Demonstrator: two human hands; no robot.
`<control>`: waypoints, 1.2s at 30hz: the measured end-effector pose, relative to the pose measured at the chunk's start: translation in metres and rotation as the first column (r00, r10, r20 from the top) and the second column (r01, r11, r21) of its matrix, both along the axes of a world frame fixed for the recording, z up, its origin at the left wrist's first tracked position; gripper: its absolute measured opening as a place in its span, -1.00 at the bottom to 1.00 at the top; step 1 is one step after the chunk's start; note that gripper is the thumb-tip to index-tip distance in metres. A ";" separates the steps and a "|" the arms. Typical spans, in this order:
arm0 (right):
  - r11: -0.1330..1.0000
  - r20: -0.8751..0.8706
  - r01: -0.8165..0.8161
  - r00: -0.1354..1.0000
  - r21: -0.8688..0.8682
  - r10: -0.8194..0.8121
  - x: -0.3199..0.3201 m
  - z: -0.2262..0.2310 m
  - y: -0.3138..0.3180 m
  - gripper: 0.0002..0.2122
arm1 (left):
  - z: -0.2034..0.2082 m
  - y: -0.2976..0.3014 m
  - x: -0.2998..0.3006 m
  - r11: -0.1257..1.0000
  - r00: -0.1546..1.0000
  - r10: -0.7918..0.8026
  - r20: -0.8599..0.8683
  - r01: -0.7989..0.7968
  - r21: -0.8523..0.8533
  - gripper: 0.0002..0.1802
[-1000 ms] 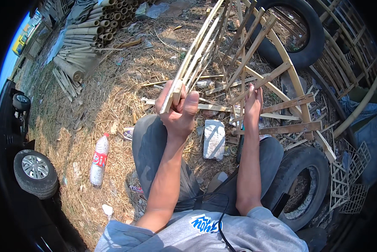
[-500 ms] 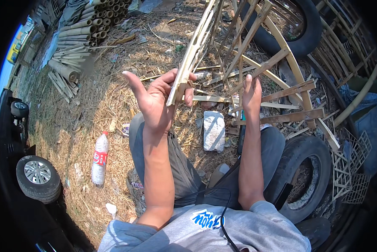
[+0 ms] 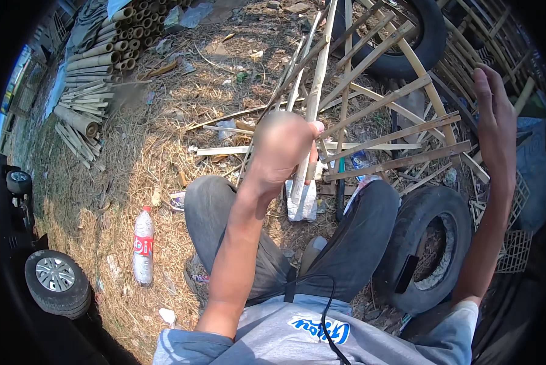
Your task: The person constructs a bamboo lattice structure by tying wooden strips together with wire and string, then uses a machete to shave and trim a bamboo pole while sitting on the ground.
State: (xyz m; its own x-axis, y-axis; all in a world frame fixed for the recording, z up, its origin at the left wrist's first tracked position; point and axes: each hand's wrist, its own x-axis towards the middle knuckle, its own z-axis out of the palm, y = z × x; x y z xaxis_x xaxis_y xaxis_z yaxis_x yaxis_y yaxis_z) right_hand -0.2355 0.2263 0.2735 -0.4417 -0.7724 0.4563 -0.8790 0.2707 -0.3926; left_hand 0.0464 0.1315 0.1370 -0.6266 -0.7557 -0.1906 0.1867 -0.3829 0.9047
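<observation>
My left hand (image 3: 280,149) is closed around a pale bamboo strip (image 3: 318,79) that slants up and away over the ground between my knees. Part of that hand is blurred, but the thumb and a fingertip show against the strip. Just beyond it, a slatted bamboo frame (image 3: 379,108) spreads out like a fan, with long slats crossing a curved piece. Out to the far right, my right hand (image 3: 497,118) is raised with its fingers stretched out and nothing visible in them. Below the strip's near end lies a whitish block (image 3: 303,208), partly covered.
An old tyre (image 3: 394,255) lies beside my right knee, another tyre (image 3: 428,45) behind the frame. A red-capped plastic bottle (image 3: 143,246) rests on dry straw at left. Bamboo poles (image 3: 96,59) are stacked far left; a vehicle wheel (image 3: 55,281) stands at the left edge.
My left hand has moved right and turned over, its fingers now wrapped round the strip. My right hand has left the frame's slats and swung out to the far right.
</observation>
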 end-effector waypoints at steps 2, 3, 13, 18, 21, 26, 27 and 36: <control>0.833 0.062 0.026 0.995 0.553 -0.072 -0.107 -0.036 -0.026 -0.10 | 0.005 0.012 -0.023 0.995 0.994 0.104 -0.041 -0.104 -0.006 -0.68; 0.782 0.087 -0.026 0.996 0.622 -0.036 -0.157 -0.062 -0.026 -0.07 | 0.002 0.014 -0.030 0.995 0.991 0.102 -0.087 -0.101 0.009 -0.65; 0.697 0.677 -0.311 0.654 0.646 -0.336 -0.238 -0.115 -0.014 -0.31 | 0.004 0.031 -0.034 0.966 0.976 0.215 -0.014 -0.215 -0.141 -0.64; 0.867 0.966 -0.437 0.020 0.240 -0.257 -0.142 -0.092 -0.032 -0.39 | -0.006 0.034 -0.040 0.941 0.966 0.226 0.127 -0.183 -0.285 -0.64; 0.913 0.944 -0.399 -0.263 0.081 -0.199 -0.078 -0.097 -0.046 -0.45 | -0.015 0.032 -0.041 0.896 0.956 0.292 -0.006 -0.276 -0.347 -0.61; 0.958 0.959 -0.277 -0.281 -0.067 -0.014 0.021 -0.089 -0.058 -0.47 | -0.042 0.011 -0.035 0.881 0.960 0.278 -0.042 -0.272 -0.388 -0.70; 0.957 0.952 -0.257 -0.301 -0.133 0.051 0.025 -0.092 -0.061 -0.46 | -0.045 0.009 -0.033 0.879 0.962 0.262 -0.077 -0.271 -0.393 -0.68; 0.969 0.906 -0.151 0.350 -0.195 0.237 0.065 -0.095 -0.055 -0.39 | -0.037 0.013 -0.016 0.934 0.956 0.163 -0.243 -0.229 -0.276 -0.60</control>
